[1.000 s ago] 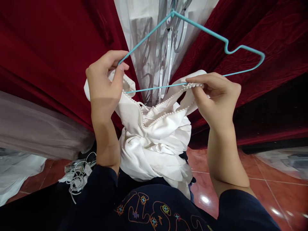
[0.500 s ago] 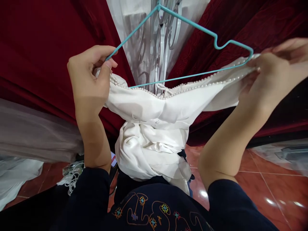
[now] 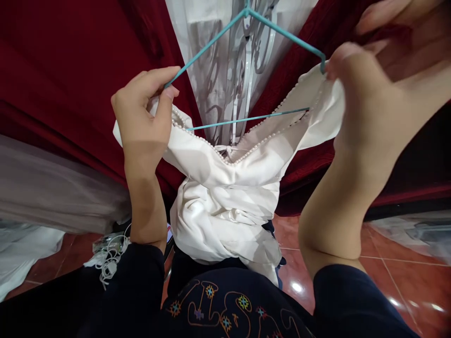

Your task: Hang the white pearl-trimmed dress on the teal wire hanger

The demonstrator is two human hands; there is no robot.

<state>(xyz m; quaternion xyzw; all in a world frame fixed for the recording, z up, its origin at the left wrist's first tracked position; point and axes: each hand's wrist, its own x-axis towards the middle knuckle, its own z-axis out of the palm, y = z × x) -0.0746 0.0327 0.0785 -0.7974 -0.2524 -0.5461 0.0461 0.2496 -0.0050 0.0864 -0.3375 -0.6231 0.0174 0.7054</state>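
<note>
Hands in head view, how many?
2. Left hand: pinching the left side of the hanger. Right hand: at the right shoulder of the dress, slightly blurred, partly out of frame. No others show.

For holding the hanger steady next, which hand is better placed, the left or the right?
Probably the left hand: it pinches the turquoise hanger at one side, while the right hand looks open, its thumb at the white garment.

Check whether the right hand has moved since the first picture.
Yes: the right hand is now farther right and higher, judged against the white metal scrollwork.
</note>
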